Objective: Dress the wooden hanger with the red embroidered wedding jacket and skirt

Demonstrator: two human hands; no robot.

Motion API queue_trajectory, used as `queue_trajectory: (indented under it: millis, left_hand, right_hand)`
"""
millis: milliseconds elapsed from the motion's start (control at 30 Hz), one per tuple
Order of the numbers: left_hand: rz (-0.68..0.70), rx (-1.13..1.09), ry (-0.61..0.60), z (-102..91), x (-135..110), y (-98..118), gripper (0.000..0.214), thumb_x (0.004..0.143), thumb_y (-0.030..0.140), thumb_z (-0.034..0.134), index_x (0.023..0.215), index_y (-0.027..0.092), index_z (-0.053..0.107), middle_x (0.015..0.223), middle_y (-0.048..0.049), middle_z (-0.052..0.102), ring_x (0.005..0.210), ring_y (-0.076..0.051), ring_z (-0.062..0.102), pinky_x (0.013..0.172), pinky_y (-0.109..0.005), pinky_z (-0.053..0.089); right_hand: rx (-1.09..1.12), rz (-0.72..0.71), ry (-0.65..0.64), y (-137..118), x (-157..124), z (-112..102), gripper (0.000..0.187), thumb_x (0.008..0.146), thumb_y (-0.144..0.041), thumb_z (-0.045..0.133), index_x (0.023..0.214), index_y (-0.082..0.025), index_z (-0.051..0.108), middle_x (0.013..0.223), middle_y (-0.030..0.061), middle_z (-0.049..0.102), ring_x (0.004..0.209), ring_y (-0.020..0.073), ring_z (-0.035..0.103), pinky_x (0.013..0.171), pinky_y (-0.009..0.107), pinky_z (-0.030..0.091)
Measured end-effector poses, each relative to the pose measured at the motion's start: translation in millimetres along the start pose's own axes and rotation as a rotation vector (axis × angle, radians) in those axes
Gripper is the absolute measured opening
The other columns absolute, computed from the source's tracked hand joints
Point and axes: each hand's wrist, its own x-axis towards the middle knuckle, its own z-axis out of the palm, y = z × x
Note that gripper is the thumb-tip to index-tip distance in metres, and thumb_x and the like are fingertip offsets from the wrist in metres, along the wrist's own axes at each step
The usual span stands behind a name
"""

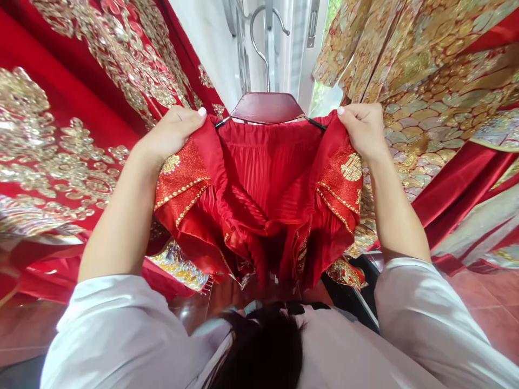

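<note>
A red pleated skirt [265,162] with gold-trimmed, embroidered panels spreads out in front of me. My left hand [174,129] is closed around its waistband at the left end, thumb on top. At the right end, my right hand [364,129] grips the same waistband, also thumb up. Between the hands, a hanger [266,108] with a dark red centre piece and a metal hook sits at the waistband. Its dark end grips [316,124] reach the fabric beside each hand. The fingers behind the cloth are hidden.
Red garments with gold sequins [81,135] hang close on the left. Gold patterned garments [409,108] hang on the right. Behind the hanger are metal rack parts [242,48] and a door or window frame [310,48]. Reddish floor tiles [486,302] show below.
</note>
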Motion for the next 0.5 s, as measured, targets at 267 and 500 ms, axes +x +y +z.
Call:
queue_trajectory:
  millis: [267, 500]
  left_hand:
    - [0.066, 0.191, 0.332, 12.9, -7.3, -4.7, 0.053, 0.094, 0.048, 0.037, 0.051, 0.018, 0.028, 0.056, 0.0030, 0.029, 0.059, -0.007, 0.032, 0.076, -0.026, 0.044]
    - [0.037, 0.443, 0.185, 16.7, -30.9, -3.5, 0.048, 0.098, 0.043, 0.023, 0.056, 0.019, 0.022, 0.057, 0.0031, 0.026, 0.056, -0.008, 0.028, 0.075, -0.027, 0.044]
  right_hand:
    - [-0.265, -0.148, -0.028, -36.8, -29.2, -16.6, 0.051, 0.094, -0.054, 0.038, 0.055, -0.021, 0.032, 0.054, 0.0006, 0.029, 0.055, 0.0128, 0.029, 0.062, 0.030, 0.027]
    - [-0.198, -0.068, 0.007, -18.9, -45.3, -14.3, 0.055, 0.091, -0.065, 0.033, 0.056, -0.022, 0.034, 0.053, 0.0011, 0.033, 0.052, 0.0135, 0.032, 0.058, 0.031, 0.028]
